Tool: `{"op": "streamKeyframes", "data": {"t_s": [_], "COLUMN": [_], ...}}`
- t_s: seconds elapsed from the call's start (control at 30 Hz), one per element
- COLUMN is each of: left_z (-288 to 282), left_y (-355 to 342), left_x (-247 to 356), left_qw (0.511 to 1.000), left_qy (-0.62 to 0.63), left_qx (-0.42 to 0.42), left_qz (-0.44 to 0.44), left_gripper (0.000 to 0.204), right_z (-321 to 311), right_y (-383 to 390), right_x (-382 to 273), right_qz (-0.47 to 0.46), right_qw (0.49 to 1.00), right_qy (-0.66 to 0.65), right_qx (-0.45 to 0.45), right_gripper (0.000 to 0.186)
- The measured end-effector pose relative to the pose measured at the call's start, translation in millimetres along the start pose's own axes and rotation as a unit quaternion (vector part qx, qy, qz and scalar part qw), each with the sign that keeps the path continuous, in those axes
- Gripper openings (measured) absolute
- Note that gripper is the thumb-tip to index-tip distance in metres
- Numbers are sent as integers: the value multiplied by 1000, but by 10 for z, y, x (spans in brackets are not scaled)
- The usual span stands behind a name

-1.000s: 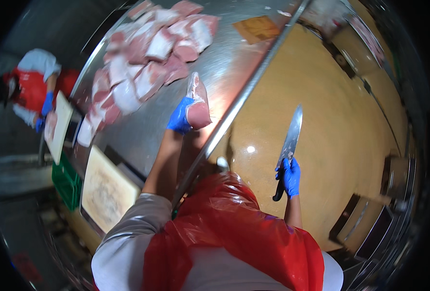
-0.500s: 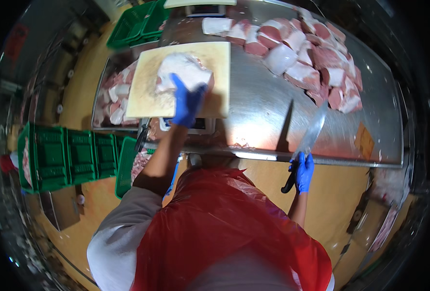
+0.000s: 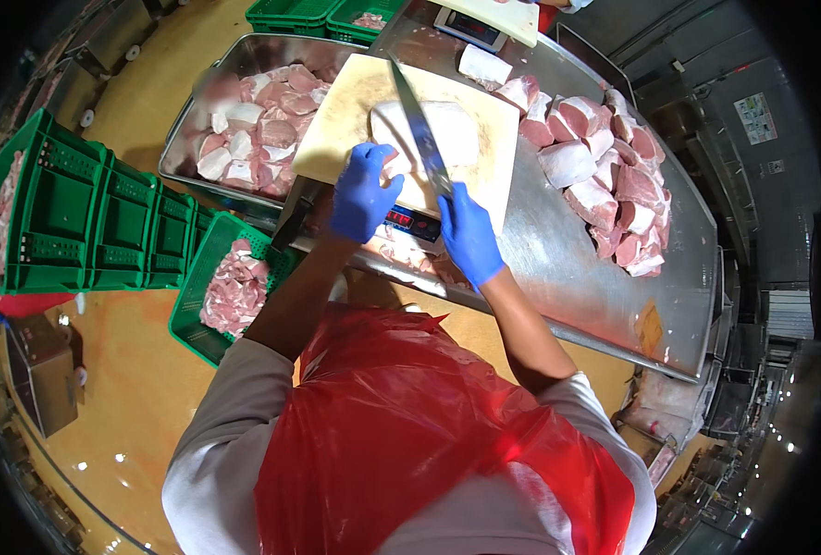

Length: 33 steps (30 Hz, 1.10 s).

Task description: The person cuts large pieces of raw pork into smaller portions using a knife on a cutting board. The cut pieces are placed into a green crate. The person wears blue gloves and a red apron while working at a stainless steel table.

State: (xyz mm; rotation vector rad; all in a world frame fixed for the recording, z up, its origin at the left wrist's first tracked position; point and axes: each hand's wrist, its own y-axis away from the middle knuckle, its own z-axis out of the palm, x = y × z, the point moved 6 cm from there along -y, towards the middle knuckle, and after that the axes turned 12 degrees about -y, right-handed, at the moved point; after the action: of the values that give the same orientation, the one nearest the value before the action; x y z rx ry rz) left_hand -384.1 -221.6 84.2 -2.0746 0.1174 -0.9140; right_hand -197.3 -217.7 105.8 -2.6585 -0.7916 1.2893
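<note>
Both hands wear blue gloves. My left hand (image 3: 364,192), fingers curled, grips the near left edge of a pale slab of meat (image 3: 452,139) lying on a cream cutting board (image 3: 332,139). In my right hand (image 3: 469,236) is a large knife (image 3: 415,120), its blade angled forward across the slab. Under the board's near edge shows a digital scale (image 3: 415,224), mostly hidden by the board and hands.
A steel table (image 3: 660,314) carries a pile of pork pieces (image 3: 614,185) at right. Left are a steel tray of cut meat (image 3: 262,129), a green crate (image 3: 193,314) with trimmings and stacked green crates (image 3: 77,203). Another person's sleeve (image 3: 577,5) shows behind a second board (image 3: 493,18).
My view has turned toward the board. The meat my left hand held above the table now lies on it. My right hand has brought the knife in from the side, over the slab.
</note>
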Motion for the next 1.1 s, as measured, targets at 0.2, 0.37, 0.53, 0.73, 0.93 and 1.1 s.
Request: {"op": "streamKeyframes", "data": {"t_s": [0.2, 0.37, 0.53, 0.73, 0.93, 1.1], "left_z": [153, 168, -16, -288, 30, -177], "left_y": [115, 137, 62, -224, -139, -55], "left_x": [-294, -318, -441, -739, -547, -458], "left_qw": [990, 987, 991, 989, 976, 962], "left_qy": [-112, -89, -46, -67, -69, 47], "left_qx": [-50, -87, -48, -46, -124, -119], "left_qz": [-66, -102, -112, -123, -164, -240], "left_gripper": [20, 18, 14, 44, 28, 18], "right_z": [498, 417, -368, -720, 254, 658], "right_y": [-698, -300, 594, 458, -301, -838], "right_x": [-220, 31, -44, -588, -549, -566], "right_qz": [11, 21, 125, 163, 5, 59], "right_qw": [993, 971, 907, 928, 992, 986], "right_qy": [86, 189, 249, 209, 108, 132], "right_qx": [-76, -143, -315, -263, -58, -84], "right_gripper": [24, 29, 35, 28, 20, 24]}}
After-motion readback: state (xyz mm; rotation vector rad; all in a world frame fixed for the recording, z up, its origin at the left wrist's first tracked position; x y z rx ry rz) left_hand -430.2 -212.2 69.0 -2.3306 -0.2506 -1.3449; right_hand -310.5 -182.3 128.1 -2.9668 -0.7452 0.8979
